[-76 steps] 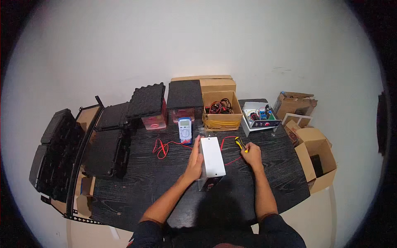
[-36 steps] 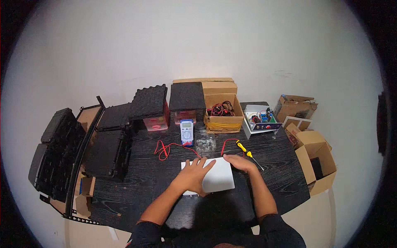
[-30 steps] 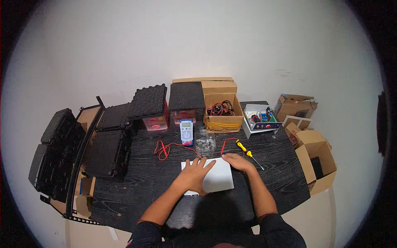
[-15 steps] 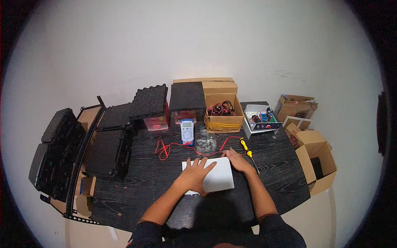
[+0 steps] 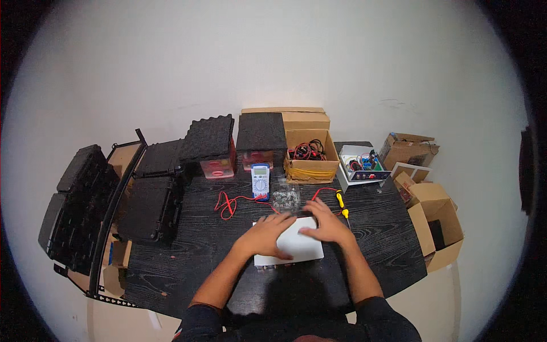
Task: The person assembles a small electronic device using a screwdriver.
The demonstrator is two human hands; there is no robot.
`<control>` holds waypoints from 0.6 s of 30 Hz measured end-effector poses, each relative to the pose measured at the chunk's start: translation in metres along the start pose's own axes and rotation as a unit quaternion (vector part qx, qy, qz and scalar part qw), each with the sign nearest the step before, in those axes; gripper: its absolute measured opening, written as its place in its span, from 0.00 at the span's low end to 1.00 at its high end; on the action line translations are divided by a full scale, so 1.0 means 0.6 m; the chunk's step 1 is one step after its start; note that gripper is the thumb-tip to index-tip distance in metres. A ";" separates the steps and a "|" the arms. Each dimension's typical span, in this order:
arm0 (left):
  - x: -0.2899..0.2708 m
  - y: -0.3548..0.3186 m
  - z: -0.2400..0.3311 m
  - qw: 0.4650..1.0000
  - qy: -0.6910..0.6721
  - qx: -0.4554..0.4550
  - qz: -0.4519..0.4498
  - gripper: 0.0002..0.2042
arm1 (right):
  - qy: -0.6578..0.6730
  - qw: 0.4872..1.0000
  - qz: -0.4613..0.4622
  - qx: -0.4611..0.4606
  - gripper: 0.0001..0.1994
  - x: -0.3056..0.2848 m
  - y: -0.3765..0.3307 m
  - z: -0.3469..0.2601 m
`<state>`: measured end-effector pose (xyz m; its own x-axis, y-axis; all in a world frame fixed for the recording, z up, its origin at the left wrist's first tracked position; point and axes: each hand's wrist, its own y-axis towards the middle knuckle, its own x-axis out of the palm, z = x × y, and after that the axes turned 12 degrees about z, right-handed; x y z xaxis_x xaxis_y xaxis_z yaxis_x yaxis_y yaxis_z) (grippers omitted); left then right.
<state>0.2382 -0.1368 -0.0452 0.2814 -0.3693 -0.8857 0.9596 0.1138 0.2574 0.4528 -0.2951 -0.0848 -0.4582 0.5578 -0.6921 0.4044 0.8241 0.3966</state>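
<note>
A white box-shaped case [image 5: 303, 246] lies on the dark table before me, with small fittings just visible along its near edge. My left hand [image 5: 266, 236] rests over its left part, fingers apart and slightly blurred. Over the far right corner is my right hand [image 5: 329, 224], its thumb stretched across the white top and its fingers spread beyond the far edge. Neither hand appears to grip anything. Behind the case lie a clear bag of small parts [image 5: 286, 196] and a blue-and-white multimeter [image 5: 260, 181] with red test leads [image 5: 229, 206]. A yellow-handled screwdriver [image 5: 341, 199] lies right of them.
Toward the back stand foam-topped bins [image 5: 219, 167], a cardboard box of cables [image 5: 310, 171] and an opened white device [image 5: 364, 168] with wiring inside. Black hard cases [image 5: 149, 208] line the left. An open carton [image 5: 436, 225] stands beyond the table's right edge.
My right hand has moved left onto the case's far right corner, its thumb now over the top. My left hand has shifted slightly, its fingers closer to the right hand.
</note>
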 end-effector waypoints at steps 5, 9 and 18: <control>-0.025 -0.002 -0.023 0.987 -0.048 0.026 0.152 0.37 | -0.100 0.969 -0.211 -0.083 0.61 0.016 0.009 -0.113; -0.039 0.000 -0.024 0.986 -0.056 0.020 0.154 0.34 | -0.143 0.947 -0.277 -0.074 0.67 0.044 -0.001 -0.131; -0.063 -0.004 -0.024 0.983 -0.062 -0.007 0.173 0.28 | -0.146 0.953 -0.237 -0.117 0.60 0.040 -0.005 -0.140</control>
<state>0.2253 -0.1099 -0.0179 0.5895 -0.4164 -0.6922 0.8069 0.2637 0.5286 0.3739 -0.2756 -0.0519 -0.2912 0.0949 -0.9519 0.0030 0.9952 0.0983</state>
